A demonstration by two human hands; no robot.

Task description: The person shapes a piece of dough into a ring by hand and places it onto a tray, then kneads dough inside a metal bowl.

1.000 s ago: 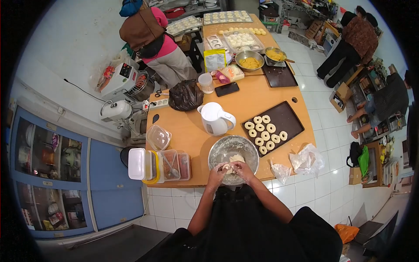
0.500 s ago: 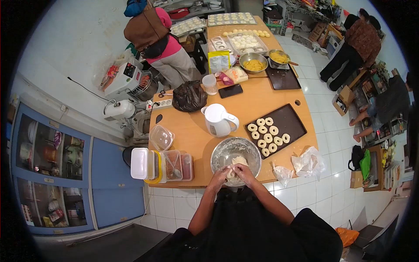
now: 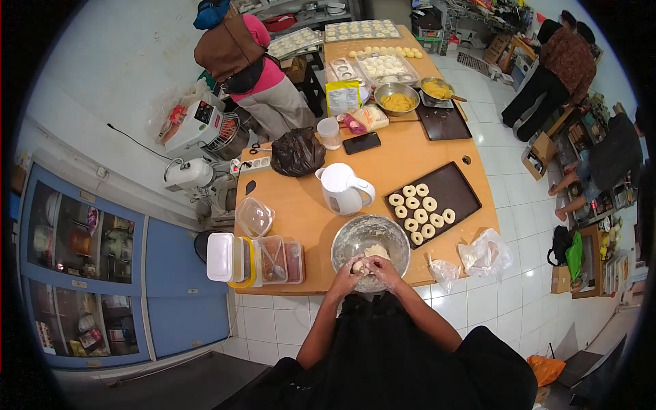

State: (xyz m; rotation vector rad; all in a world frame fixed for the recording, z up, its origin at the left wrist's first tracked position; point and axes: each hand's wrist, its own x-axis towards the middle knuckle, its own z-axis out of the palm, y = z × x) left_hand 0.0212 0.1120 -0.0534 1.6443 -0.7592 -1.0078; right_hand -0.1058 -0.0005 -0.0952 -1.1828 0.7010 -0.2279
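A metal mixing bowl (image 3: 345, 240) with floury, dough-smeared walls stands at the table's near edge. A larger lump of pale dough (image 3: 376, 251) lies inside it. Over the bowl's near side, my left hand (image 3: 344, 279) closes its fingers around a small piece of dough (image 3: 359, 267). My right hand (image 3: 384, 270) is beside it, its bent fingers pressed against the same piece. Both hands are dusted with flour. To the right, ring-shaped doughs (image 3: 420, 216) lie on a dark baking tray (image 3: 454, 190).
A white electric kettle (image 3: 339, 188) stands just behind the bowl. Plastic containers (image 3: 273, 260) are at the left, plastic bags (image 3: 484, 254) at the right. Farther back are a black bag (image 3: 297, 151), a phone (image 3: 361, 142) and bowls of yellow filling (image 3: 398, 102). Other people stand beyond the table.
My fingers have shifted around the small dough piece, which now looks more compact and sits more in my left hand. The whole view has moved very slightly.
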